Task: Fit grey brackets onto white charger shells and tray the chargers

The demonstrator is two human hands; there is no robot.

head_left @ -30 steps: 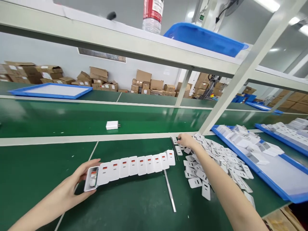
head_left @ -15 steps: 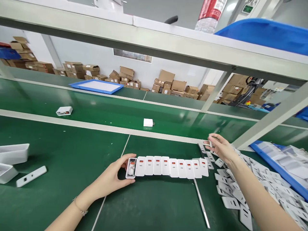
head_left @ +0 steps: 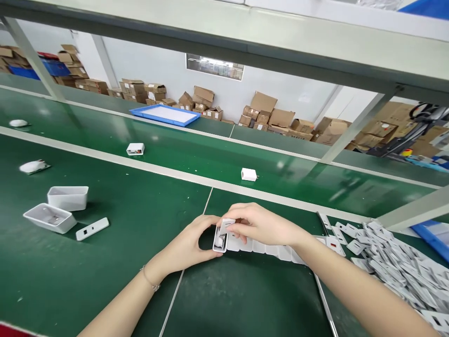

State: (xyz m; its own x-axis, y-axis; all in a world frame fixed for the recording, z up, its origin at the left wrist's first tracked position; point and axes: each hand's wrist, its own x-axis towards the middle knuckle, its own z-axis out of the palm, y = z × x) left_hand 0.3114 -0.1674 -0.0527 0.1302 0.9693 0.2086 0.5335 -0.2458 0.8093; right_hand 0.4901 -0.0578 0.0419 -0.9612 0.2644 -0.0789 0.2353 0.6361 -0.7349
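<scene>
My left hand has its thumb and fingers around the end of an open white charger housing with parts visible inside. My right hand pinches a white cover plate, tilted over that housing's opening. From the housing a row of white chargers runs right, partly hidden under my right hand and forearm. Beyond the row's far end lies a heap of loose slotted cover plates. A thin metal rod lies on the bench below my right forearm.
On the green belt sit a white charger and an open-ended charger. Two open white housings and a single plate lie at left. A blue-rimmed tray stands behind the belt. A metal post rises at right.
My right hand has come from the plate heap at right across to the open housing, bringing a cover plate. My left hand keeps hold of the housing. The view has swung left.
</scene>
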